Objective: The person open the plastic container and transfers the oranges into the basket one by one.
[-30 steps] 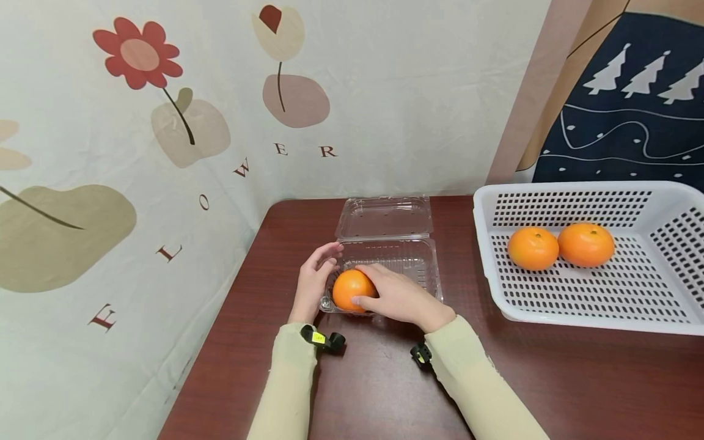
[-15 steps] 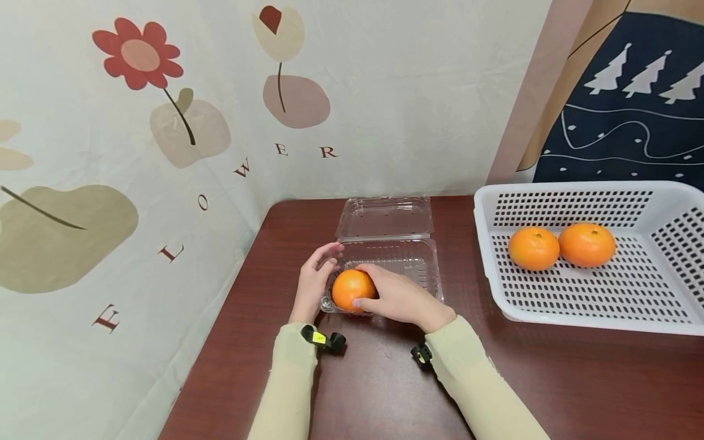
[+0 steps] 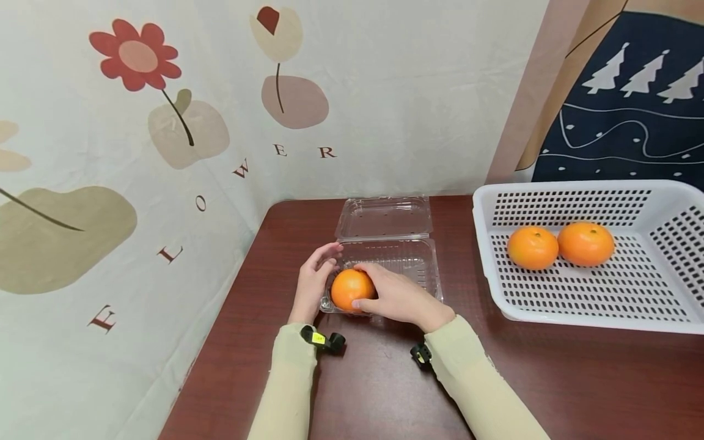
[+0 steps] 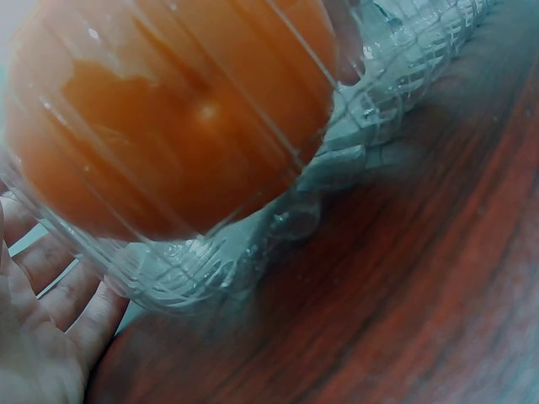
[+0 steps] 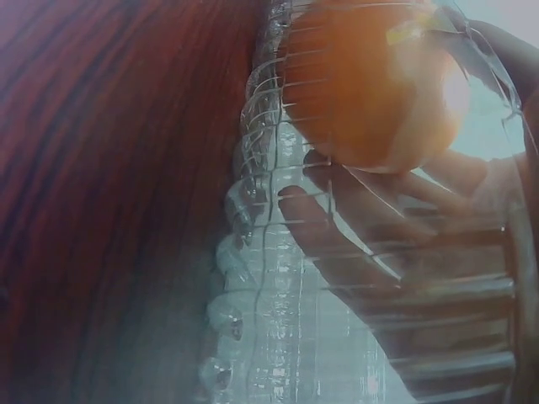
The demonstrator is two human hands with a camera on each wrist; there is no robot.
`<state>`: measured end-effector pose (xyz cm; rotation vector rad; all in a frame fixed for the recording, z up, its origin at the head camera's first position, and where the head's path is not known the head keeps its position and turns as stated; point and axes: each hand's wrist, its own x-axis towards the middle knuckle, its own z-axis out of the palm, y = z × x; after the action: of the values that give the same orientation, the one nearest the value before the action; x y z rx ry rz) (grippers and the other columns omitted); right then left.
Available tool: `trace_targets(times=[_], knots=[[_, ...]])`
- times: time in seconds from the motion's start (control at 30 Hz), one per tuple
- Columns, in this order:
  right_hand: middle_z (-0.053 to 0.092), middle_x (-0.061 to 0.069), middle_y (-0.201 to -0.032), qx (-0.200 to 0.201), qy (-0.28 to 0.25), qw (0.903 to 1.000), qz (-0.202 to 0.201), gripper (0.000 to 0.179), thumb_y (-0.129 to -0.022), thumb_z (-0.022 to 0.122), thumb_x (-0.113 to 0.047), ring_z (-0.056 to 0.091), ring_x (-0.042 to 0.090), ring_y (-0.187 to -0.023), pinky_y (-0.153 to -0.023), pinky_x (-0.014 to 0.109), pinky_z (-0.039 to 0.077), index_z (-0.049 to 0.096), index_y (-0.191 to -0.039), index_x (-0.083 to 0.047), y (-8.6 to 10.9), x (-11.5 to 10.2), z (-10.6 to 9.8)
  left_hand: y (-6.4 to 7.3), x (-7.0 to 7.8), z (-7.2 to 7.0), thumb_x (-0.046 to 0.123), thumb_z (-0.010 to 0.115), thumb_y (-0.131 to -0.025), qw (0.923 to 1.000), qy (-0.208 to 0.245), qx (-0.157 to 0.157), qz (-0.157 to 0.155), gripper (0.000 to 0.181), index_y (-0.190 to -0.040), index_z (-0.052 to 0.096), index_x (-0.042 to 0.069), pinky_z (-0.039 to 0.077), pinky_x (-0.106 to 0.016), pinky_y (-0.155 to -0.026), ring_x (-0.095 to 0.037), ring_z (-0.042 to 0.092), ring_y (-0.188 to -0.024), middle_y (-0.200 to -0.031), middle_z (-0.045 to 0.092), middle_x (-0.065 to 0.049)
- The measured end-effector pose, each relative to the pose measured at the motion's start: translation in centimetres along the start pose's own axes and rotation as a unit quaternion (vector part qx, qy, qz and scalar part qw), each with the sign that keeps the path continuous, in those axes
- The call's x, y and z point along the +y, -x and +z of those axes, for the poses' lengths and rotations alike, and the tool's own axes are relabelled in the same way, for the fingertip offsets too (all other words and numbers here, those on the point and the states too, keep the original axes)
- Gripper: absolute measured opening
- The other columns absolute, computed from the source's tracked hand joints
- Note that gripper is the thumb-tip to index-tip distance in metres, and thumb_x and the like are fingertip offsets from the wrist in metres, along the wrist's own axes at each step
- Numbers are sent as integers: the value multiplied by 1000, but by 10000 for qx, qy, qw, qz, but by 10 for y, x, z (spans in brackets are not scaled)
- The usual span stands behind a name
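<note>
An orange [image 3: 350,289] sits in the front left corner of a clear plastic clamshell box [image 3: 409,267]. My right hand [image 3: 404,296] reaches over the box's front and grips the orange, thumb on the near side, fingers round its right and back. Through the clear wall in the right wrist view, the fingers [image 5: 337,244] show inside the box below the fruit. My left hand [image 3: 313,284] rests along the box's left side; the left wrist view has its fingers [image 4: 72,299] extended against the outer wall, with the orange [image 4: 185,109] behind the plastic.
The box's lid [image 3: 385,219] lies folded back on the reddish-brown table [image 3: 374,391], toward the cloth-covered wall. To the right, a white perforated basket [image 3: 594,322] holds an orange [image 3: 532,248] and another orange [image 3: 586,244] side by side.
Almost nothing differs. The orange and my right fingers have shifted very slightly left in the box; my left hand stays in place.
</note>
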<state>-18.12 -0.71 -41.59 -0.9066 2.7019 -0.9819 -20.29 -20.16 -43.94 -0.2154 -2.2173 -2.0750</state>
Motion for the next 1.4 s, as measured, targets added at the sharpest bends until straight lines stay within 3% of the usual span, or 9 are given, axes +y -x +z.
trace_targets(times=[0.6, 1.4], knots=[[49, -7, -116, -41, -84, 9999, 62, 65, -75, 63, -49, 52, 8, -90, -79, 29, 44, 38, -128, -19, 0, 0, 0, 0, 0, 0, 1, 45, -90, 10000, -28, 3, -36, 32, -122, 50, 0, 41, -39, -90, -33, 46, -112, -122, 51, -17], [56, -4, -102, 22, -149, 9997, 168, 58, -73, 68, -45, 54, 9, -81, -72, 27, 45, 37, -116, -22, 0, 0, -1, 1, 1, -1, 2, 45, -90, 9999, -96, 58, -113, 32, -122, 51, 1, 44, -30, -87, -30, 47, -110, -121, 53, -15]])
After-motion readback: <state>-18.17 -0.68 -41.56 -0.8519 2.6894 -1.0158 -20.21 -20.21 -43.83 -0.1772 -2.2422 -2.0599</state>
